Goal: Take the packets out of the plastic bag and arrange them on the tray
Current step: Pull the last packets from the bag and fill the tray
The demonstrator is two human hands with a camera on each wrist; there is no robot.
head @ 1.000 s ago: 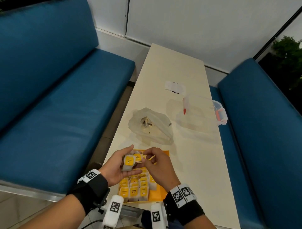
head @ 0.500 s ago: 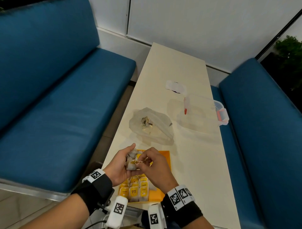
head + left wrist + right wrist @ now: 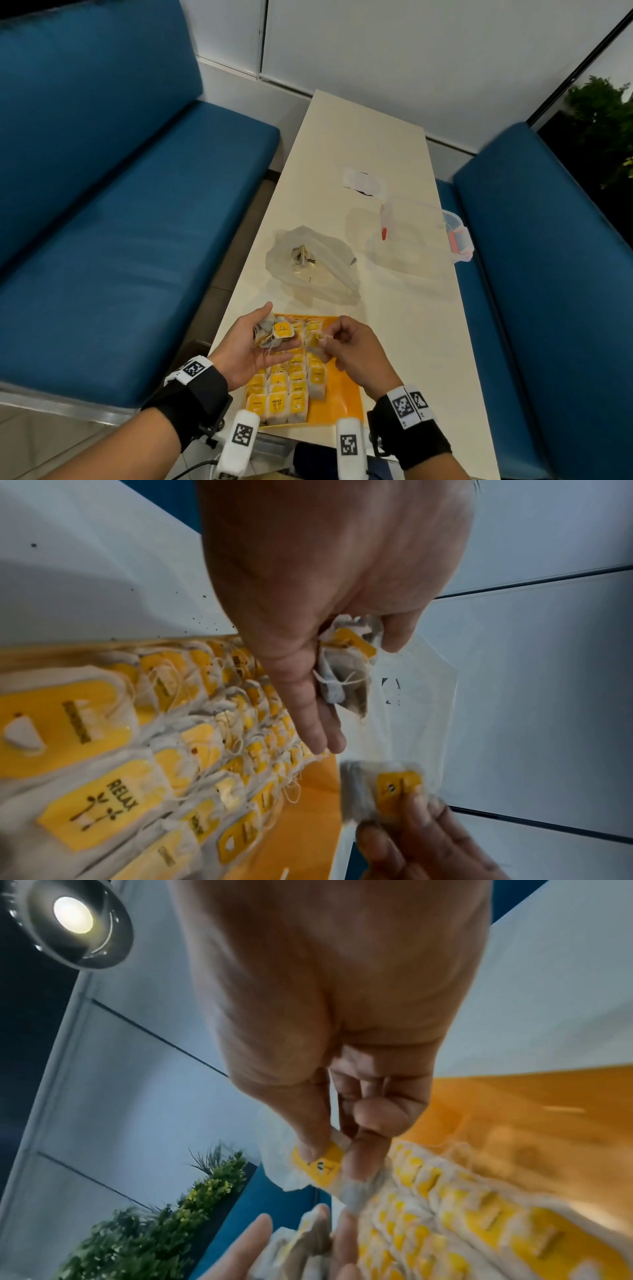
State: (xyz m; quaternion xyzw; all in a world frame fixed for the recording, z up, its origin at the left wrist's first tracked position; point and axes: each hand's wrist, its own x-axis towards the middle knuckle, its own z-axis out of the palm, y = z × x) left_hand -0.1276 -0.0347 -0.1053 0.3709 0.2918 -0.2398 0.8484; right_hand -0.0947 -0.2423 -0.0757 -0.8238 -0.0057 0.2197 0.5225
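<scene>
My left hand [image 3: 275, 330] holds a small bundle of tea packets [image 3: 274, 334] with yellow tags in its palm, thumb over them, above the far left of the orange tray [image 3: 346, 394]. My right hand [image 3: 323, 340] pinches a single packet [image 3: 315, 342] by its yellow tag just right of the bundle, clear of it. In the left wrist view, the bundle [image 3: 346, 669] sits under the thumb and the single packet [image 3: 383, 788] hangs lower right. Several rows of packets [image 3: 291, 387] lie on the tray. The clear plastic bag [image 3: 311, 267] lies beyond the tray with a few packets inside.
A clear lidded box [image 3: 421, 236] with red clips stands right of the bag, at the table's right edge. A white slip of paper [image 3: 363, 181] lies farther back. Blue benches [image 3: 120, 240] flank the narrow table on both sides.
My right hand has drawn one packet away from the bundle, to the right. The left hand has opened out a little, and a yellow tag on the bundle now faces up.
</scene>
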